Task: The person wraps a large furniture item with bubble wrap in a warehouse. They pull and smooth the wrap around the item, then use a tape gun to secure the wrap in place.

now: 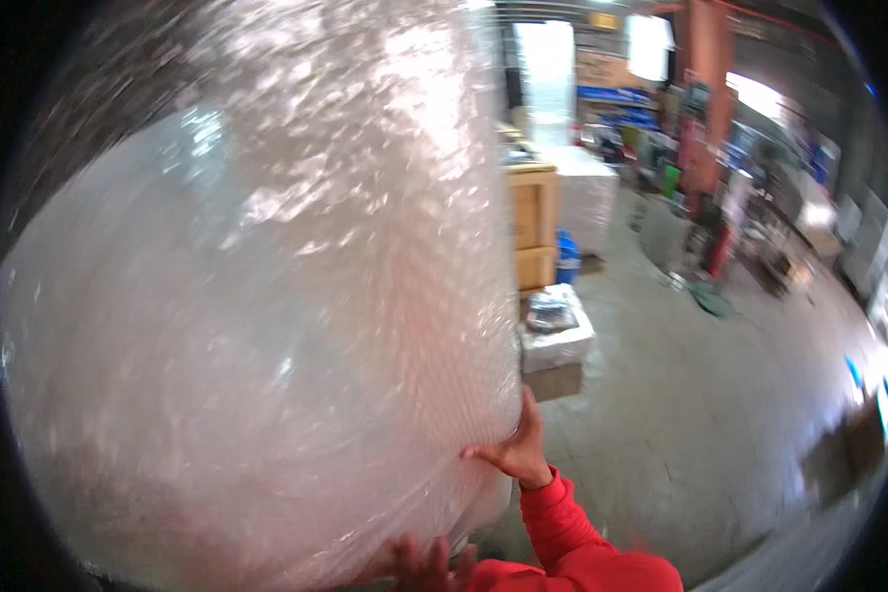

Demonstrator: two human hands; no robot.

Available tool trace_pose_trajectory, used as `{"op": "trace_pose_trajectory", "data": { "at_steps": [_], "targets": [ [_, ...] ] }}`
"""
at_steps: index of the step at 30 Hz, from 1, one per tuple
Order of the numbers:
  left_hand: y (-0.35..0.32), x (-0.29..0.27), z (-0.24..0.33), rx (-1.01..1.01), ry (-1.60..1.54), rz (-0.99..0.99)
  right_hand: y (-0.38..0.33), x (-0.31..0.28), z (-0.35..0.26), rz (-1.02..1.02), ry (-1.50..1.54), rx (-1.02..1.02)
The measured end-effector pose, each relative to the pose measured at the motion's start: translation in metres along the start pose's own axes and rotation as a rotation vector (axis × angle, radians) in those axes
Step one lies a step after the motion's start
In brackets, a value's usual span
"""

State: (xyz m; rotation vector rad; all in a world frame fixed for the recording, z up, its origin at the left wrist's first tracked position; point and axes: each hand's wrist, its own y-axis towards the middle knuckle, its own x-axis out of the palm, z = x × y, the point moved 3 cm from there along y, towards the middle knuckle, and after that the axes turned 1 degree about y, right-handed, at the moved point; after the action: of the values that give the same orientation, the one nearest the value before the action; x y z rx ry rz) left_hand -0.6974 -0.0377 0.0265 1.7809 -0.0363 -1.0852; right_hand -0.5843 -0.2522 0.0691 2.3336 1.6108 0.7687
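A huge roll of clear bubble wrap (pixel 266 375) fills the left and middle of the head view, with glare on its crinkled upper part. My right hand (pixel 521 449) grips its right edge, the thumb across the near face and a finger stretched up along the side. Low in the middle, at the wrap's bottom edge, is my left hand (pixel 429 564). Its fingers look spread against the plastic, though they are blurred. Red sleeves (pixel 572 533) cover my arms. Whatever lies behind the wrap is hidden.
Beyond the wrap stand a wooden crate (pixel 535 222), a blue container (pixel 567 259) and a low wrapped box (pixel 560 340). Grey concrete floor (pixel 651 424) stretches right, toward an orange pillar (pixel 705 99) and cluttered equipment. A cardboard box (pixel 849 444) sits at far right.
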Motion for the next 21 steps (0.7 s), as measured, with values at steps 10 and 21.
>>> {"op": "trace_pose_trajectory", "data": {
  "at_steps": [10, 21],
  "targets": [
    [0.091, 0.111, -0.035, -0.524, -0.082, 0.215, 0.050, 0.040, 0.054, -0.299, 0.171, -0.120],
    [0.073, 0.132, -0.035, -0.422, -0.144, 0.424, 0.076, 0.021, 0.101, -0.816, 0.246, 0.079]
  ]
}}
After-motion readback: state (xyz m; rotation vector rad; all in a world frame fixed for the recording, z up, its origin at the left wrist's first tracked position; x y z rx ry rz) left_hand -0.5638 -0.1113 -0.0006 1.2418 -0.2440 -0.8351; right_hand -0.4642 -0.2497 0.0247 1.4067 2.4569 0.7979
